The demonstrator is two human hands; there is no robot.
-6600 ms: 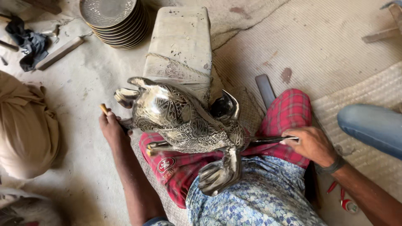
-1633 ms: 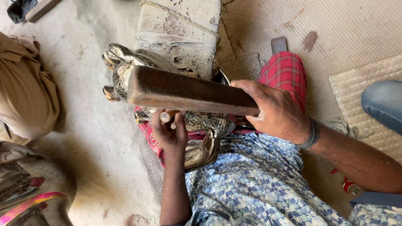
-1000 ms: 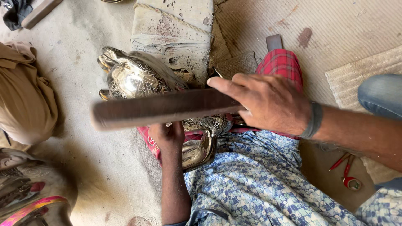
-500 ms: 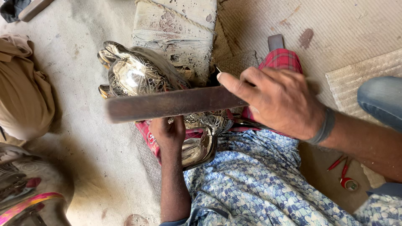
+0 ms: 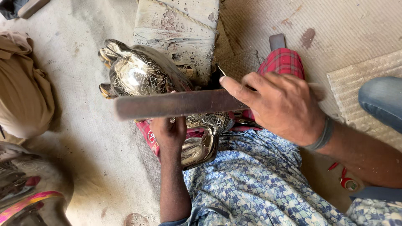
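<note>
The right hand (image 5: 284, 106) is wrapped tight around a long brown bar (image 5: 176, 104). The bar is flat and lies sideways, right above a shiny metal turtle (image 5: 138, 73). The pointer finger stretches out along the bar.

The left hand (image 5: 169, 132) is under the bar. Its fingers are curled together on something small against the turtle. I cannot tell what it is, because the bar hides it.

The turtle rests on the person's lap, on a red cloth (image 5: 150, 138). Its shell has lots of tiny cut lines. Its head end points up to a dusty stone block (image 5: 180, 29). A second shiny piece (image 5: 201, 148) hangs lower down, by the blue patterned clothes (image 5: 251, 180).

No bowls or boxes show here. A red checked cloth (image 5: 284, 60) covers the knee.

The floor (image 5: 83, 138) is gray and dusty. A pale woven mat (image 5: 356, 25) lies on the right. A tan cloth bundle (image 5: 23, 83) sits at the left. In the bottom left corner there is another metal thing with a pink band (image 5: 25, 201). A leg in blue jeans (image 5: 383, 104) is at the right edge.
</note>
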